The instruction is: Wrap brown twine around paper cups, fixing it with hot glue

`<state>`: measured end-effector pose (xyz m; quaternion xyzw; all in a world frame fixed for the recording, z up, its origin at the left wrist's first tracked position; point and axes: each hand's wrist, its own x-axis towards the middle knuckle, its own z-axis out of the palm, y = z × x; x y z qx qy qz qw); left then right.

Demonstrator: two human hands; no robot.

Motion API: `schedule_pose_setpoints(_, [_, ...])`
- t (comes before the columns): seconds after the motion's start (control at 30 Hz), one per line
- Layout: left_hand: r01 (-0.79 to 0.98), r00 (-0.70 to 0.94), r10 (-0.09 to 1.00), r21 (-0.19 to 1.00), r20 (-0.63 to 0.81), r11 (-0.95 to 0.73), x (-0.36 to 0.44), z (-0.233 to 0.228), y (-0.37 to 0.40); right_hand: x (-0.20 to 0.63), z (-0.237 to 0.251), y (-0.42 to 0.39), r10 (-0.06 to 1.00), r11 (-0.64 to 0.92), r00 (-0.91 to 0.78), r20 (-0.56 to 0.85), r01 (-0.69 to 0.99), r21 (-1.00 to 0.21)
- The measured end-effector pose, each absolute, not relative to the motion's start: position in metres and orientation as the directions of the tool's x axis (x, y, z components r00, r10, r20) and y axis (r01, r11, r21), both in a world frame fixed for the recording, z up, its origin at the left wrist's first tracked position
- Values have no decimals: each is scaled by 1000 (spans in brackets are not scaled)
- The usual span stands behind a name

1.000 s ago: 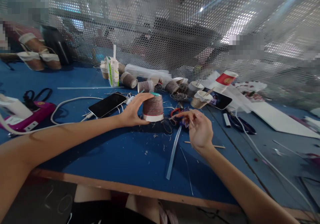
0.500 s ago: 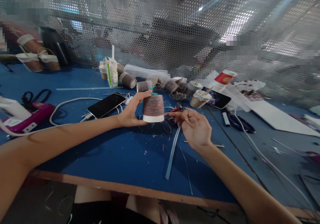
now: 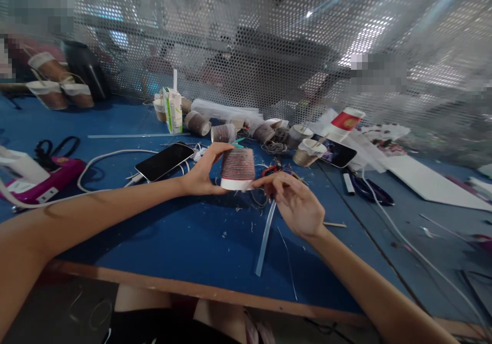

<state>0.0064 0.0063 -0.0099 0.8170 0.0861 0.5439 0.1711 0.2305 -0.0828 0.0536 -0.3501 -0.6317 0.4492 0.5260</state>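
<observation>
My left hand [image 3: 205,172] grips a paper cup [image 3: 237,168] that is held bottom up above the blue table. Brownish-red cord is wound in rows around the cup, leaving a white band bare at its lower edge. Thumb and fingers clasp the cup's left side, and long teal nails show at the top. My right hand [image 3: 298,200] is closed at the cup's lower right, its index fingertip against the white band. The other fingers curl inward, and what they hold is hidden. Below that hand lies a translucent glue stick [image 3: 266,239].
Behind the cup lie several cord-wrapped cups [image 3: 198,123] and a drink carton [image 3: 173,110]. A phone [image 3: 165,161] with white cables sits left, beside a purple power strip [image 3: 57,180]. Scissors [image 3: 371,187] and a white board [image 3: 438,180] lie right. A perforated metal screen [image 3: 246,52] stands behind.
My right hand has moved slightly down and its index finger now reaches the cup's lower edge. The cup has shifted a little right and down, still in my left hand.
</observation>
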Motion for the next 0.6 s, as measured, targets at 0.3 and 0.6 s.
schedule_pose_setpoints(0.3, [-102,391,351,419,851,-902,6,-10,5,249,44,-62,897,355,199,394,203,-913])
schedule_pose_setpoints(0.6, [-177,387,246,334,889,-926,8,-9,9,266,37,-59,659,481,48,750,740,-470])
